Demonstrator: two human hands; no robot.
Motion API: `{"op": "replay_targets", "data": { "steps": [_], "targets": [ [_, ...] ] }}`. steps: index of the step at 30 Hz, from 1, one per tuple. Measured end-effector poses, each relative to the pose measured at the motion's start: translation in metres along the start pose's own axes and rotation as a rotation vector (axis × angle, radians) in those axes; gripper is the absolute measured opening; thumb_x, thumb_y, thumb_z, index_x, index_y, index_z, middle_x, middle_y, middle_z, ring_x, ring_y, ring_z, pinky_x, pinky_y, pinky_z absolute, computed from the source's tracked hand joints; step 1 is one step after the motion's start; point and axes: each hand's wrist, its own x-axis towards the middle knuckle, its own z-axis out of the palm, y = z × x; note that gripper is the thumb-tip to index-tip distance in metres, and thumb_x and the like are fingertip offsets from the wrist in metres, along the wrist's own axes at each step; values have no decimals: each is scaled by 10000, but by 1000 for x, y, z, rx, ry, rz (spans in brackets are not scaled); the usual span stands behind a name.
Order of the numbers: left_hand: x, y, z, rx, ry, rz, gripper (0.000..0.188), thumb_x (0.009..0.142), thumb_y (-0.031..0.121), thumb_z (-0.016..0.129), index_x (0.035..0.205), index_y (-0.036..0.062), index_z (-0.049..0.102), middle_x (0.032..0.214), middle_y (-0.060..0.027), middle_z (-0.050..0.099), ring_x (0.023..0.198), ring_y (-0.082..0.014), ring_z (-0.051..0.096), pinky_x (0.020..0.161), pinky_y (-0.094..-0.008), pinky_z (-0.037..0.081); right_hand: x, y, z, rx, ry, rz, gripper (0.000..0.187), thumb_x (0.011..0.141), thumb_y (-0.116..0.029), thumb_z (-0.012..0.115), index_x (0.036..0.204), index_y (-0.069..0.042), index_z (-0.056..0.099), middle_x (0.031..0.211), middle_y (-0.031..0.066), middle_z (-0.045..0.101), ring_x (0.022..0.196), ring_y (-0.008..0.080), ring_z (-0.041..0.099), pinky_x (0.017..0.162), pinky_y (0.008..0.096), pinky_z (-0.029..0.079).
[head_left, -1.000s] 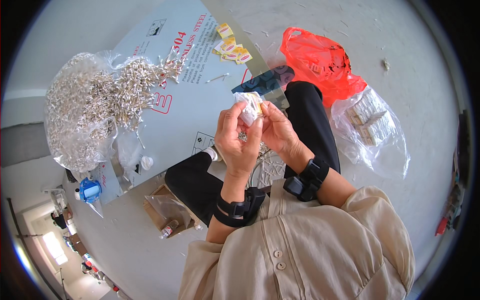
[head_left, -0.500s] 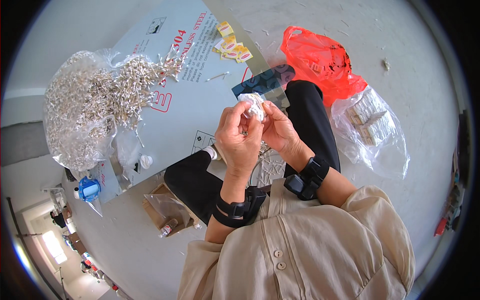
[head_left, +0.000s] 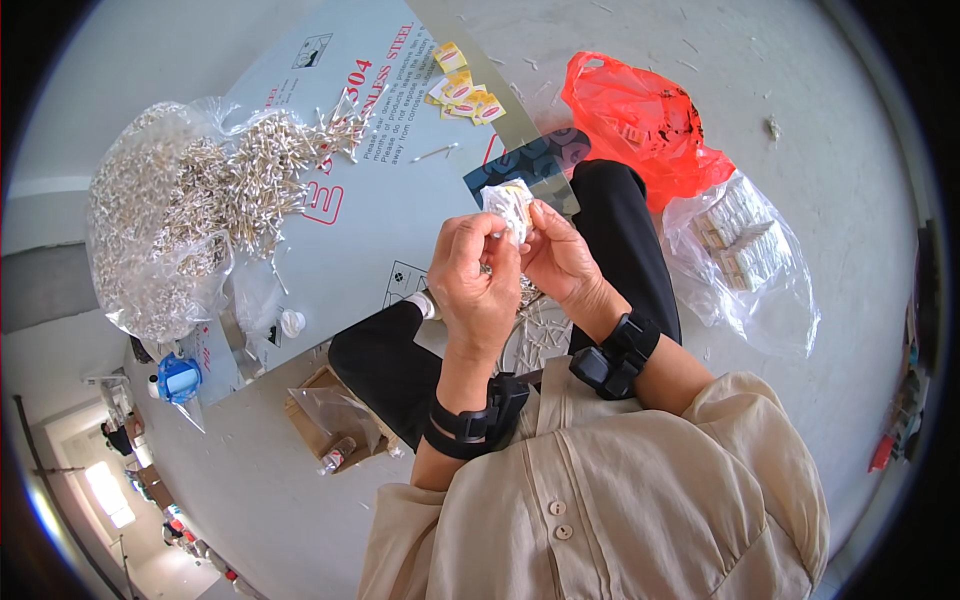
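Packet point(head_left: 510, 203), small and white with a touch of yellow showing, is held up between two hands at the right-hand edge of the counter point(head_left: 345, 245)! By the left grip point(head_left: 475, 285) its lower left side is pinched, thumb and forefinger closed down on it; by the right grip point(head_left: 562, 265) the right side is clasped, fingers curled in tight. How the hidden fingers are set cannot be told. Right behind it, a patterned dark strip point(head_left: 500, 172) is seen, reaching toward the knee. Below the wrists, where black bands point(head_left: 612, 360) are worn, loose swabs point(head_left: 537, 338) are strewn between the legs.

Out left, and the counter is crowded: a heap point(head_left: 262, 180) of swabs is spread at the mouth of a bulging big bag point(head_left: 140, 230), clear and packed with more. One lone swab point(head_left: 435, 153) is set apart, while yellow cards point(head_left: 460, 95) are clustered near the far edge. Over on the floor to the right, a red bag point(head_left: 640, 120) is crumpled, and just beside it white bundles point(head_left: 745, 240) are held in a clear bag point(head_left: 790, 305). Down at lower left, a bottle point(head_left: 338, 455) is lodged in an open box point(head_left: 305, 402).
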Motion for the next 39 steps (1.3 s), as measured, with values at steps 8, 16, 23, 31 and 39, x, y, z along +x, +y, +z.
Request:
{"op": "replay_targets", "data": {
  "steps": [8,16,23,31,39],
  "targets": [
    [1,-7,0,179,50,104,125,849,-78,580,937,-6,632,867,-76,629,682,-156,635,546,-298,525,-2,-1,-2,4,-119,-11,145,965,-163,577,1075,-68,578,832,3,586,673,64,493,637,228,461],
    [8,0,-6,327,22,261,146,822,-73,627,947,2,635,830,-103,627,706,-246,639,611,-325,514,2,-5,-6,-30,-98,-63,82,950,-109,586,919,-43,548,835,42,589,674,104,510,611,258,449],
    [9,-7,-10,301,-4,244,193,792,-58,656,953,38,611,814,-103,599,664,-281,622,584,-361,509,1,-6,-2,-91,-102,-119,73,965,-98,561,916,-43,565,801,28,583,655,95,513,604,257,439],
    [6,-26,-15,114,48,51,89,835,-83,620,895,-18,608,790,-31,615,601,-90,609,506,-217,520,-2,-4,14,-196,-41,-221,56,909,-49,634,944,-38,592,839,27,616,699,100,563,641,258,479],
    [8,-32,-23,-419,98,-338,28,854,-38,619,871,-48,599,702,-70,620,545,-103,580,500,-238,498,-12,-5,29,-638,-47,-535,156,819,12,726,932,-14,622,848,7,611,681,71,554,635,214,474]
  ]
}}
